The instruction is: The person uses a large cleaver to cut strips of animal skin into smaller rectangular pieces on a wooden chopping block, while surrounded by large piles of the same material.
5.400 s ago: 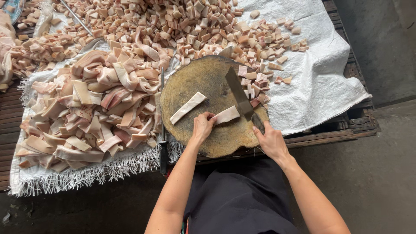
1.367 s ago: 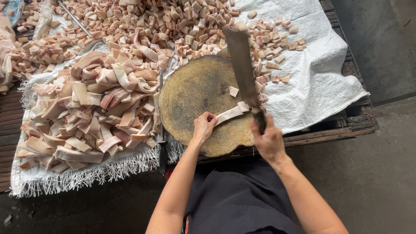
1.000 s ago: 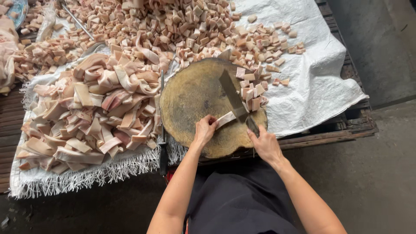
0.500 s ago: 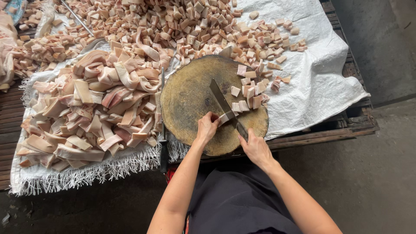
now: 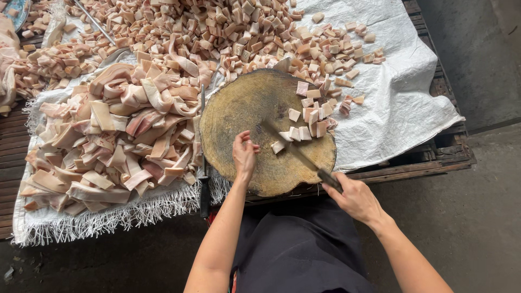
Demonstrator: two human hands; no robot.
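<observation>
- Fingers (image 5: 245, 147) of the left hand (image 5: 244, 157) are curled loosely, the tips on the board (image 5: 239, 114); they pinch nothing, and the nearest cube (image 5: 278, 147) lies just to the right of them, not touching.
- Fingers of the right hand (image 5: 355, 198) are closed tightly around the dark handle of the cleaver (image 5: 293, 149), at the near right edge of the board.
- From these fingers the blade goes up and to the left across the board, lying low over the wood; its far end is blurred, so I cannot tell if the edge touches the board.
- Just beyond the blade, up and to the right of the left fingers, a small row of cut cubes (image 5: 304, 133) lies on the board, and more cubes (image 5: 312, 103) are pushed to the board's far right rim.
- The board is a round, thick wooden slab, yellow-brown, and it rests on the bench (image 5: 434, 160), which is made of dark slats.
- Left of the left fingers, a big heap of long pale pink strips (image 5: 108, 141) lies on a white cloth (image 5: 97, 222) with a fringed edge.
- Between this heap and the board, a thin steel rod (image 5: 203, 163) with a dark handle lies along the board's left side.
- Far beyond both hands, a wide pile of small cubes (image 5: 217, 27) covers a white sheet (image 5: 401, 103), which continues to the right of the board.
- Below the hands, the person's dark apron (image 5: 298, 249) is seen, and the grey floor (image 5: 477, 217) is to the right.
</observation>
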